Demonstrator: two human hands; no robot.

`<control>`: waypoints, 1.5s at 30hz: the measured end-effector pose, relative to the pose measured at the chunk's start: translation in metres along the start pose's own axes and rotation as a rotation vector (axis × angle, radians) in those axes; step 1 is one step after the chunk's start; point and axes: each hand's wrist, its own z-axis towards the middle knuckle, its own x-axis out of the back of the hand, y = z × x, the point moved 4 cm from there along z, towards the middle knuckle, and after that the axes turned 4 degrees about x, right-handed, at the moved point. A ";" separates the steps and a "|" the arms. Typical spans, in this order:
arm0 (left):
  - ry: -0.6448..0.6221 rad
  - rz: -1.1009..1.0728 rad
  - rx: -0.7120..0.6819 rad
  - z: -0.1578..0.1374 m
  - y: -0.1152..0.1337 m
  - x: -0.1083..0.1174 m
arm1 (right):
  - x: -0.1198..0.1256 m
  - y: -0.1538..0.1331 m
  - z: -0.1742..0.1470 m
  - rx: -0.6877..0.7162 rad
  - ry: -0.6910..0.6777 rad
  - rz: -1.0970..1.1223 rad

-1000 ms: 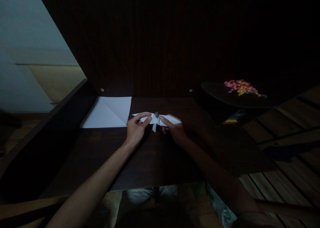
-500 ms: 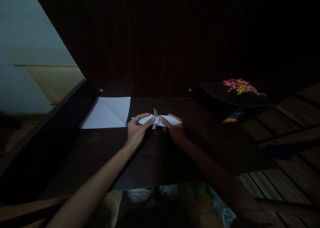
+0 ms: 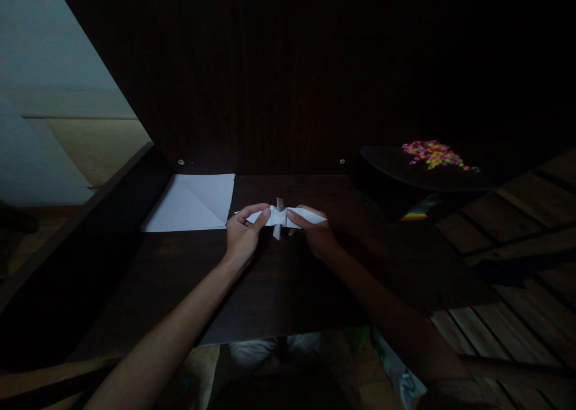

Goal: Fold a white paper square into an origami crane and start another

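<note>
While left hand [image 3: 242, 233] pinches one end of folded paper [image 3: 278, 217], right hand [image 3: 317, 235] pinches other, both grips closed; right hand partly hidden behind paper, tabletop [image 3: 270, 296] dim.

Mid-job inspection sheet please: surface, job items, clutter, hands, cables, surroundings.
Surface: dark desk, dimly lit.
Job items: folded white paper, narrow flaps sticking out at its middle; white sheets lying at left.
Clutter: small colourful pieces heaped on a dark shelf at right.
Hands: left hand and right hand hold opposite sides of the folded white paper.
Cables: nothing seen, though much is dark.
Surroundings: pale wall at left, wooden slats at right.
</note>
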 end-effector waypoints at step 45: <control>-0.020 -0.025 0.035 -0.004 0.001 -0.005 | 0.000 0.016 0.001 -0.128 0.033 0.202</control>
